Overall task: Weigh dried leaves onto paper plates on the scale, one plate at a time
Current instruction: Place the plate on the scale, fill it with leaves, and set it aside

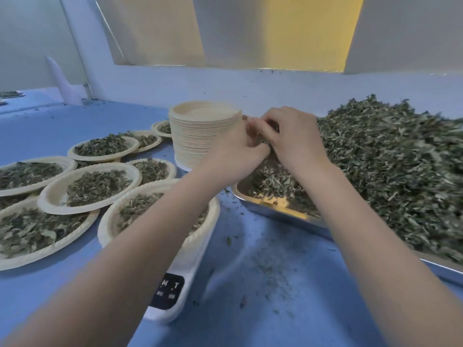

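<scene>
A big heap of dried green leaves (390,161) fills a metal tray (273,207) on the right. Above the tray's left end, my left hand (233,151) and my right hand (293,136) meet, fingers curled around a clump of leaves held between them. A white scale (175,294) with a dark button panel stands in front of me. On it sits a paper plate (110,221) holding some leaves, partly hidden by my left forearm. A tall stack of bare paper plates (198,136) stands just left of my hands.
Several filled paper plates (90,186) crowd the blue table (250,284) on the left, some overlapping. Leaf crumbs lie scattered between the scale and the tray. A white wall ledge runs behind the tray.
</scene>
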Tool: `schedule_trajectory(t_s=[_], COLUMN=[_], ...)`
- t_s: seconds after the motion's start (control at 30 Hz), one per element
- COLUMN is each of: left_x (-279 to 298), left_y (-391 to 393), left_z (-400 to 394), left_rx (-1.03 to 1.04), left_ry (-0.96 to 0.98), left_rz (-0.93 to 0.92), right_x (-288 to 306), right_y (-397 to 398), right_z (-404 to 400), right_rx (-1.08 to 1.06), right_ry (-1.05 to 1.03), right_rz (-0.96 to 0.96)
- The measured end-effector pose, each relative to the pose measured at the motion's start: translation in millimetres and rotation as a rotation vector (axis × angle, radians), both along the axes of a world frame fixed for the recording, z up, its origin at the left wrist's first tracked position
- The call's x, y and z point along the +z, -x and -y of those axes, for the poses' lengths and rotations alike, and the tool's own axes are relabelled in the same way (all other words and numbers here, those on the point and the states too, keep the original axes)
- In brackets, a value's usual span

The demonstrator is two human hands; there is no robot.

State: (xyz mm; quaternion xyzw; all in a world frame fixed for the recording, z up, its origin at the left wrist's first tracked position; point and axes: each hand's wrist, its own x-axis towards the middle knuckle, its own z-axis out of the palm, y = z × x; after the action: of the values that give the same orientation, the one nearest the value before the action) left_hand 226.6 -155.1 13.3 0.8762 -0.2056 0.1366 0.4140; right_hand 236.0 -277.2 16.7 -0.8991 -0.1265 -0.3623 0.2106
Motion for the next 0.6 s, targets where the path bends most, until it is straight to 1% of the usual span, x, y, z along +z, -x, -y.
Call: schedule_trajectory(t_s=[0.1,0.17,0.23,0.3,0.37,0.47,0.57,0.6], left_x=[-8.8,-14.5,-17.7,-18.1,-16.8,-12.3,-4.7,-2.8], left_y=[-5.0,-7.9,-10.4,-11.7,-12.4,-9.6,-0.8,2.6], left_z=[15.7,17.2,15.4,12.5,8.2,-3.2,-24.6,-34.7], left_rx=[-0.01,-0.009,0.002,0.006,0.0,0.005,0.015,0.023], left_ry=[-0.132,-0.193,-0.204,-0.183,-0.122,0.021,0.171,0.194], left_rz=[-0.119,-0.159,-0.17,-0.177,-0.171,-0.16,-0.17,-0.164], right_x=[-10.2,-13.2,-13.5,-12.9,-12.5,-8.5,-3.8,-2.1], right_y=[-4.4,-6.8,-8.8,-9.1,-7.5,-2.0,2.5,3.6], right_z=[13.9,19.2,21.6,19.4,13.1,-3.6,-29.0,-39.0], right_rx=[-0.008,0.01,0.024,0.036,0.043,0.093,0.142,0.163], right_ry=[0.022,0.051,0.034,-0.002,-0.045,-0.142,-0.187,-0.199], right_rz=[-0.177,-0.29,-0.329,-0.314,-0.266,-0.172,-0.107,-0.095])
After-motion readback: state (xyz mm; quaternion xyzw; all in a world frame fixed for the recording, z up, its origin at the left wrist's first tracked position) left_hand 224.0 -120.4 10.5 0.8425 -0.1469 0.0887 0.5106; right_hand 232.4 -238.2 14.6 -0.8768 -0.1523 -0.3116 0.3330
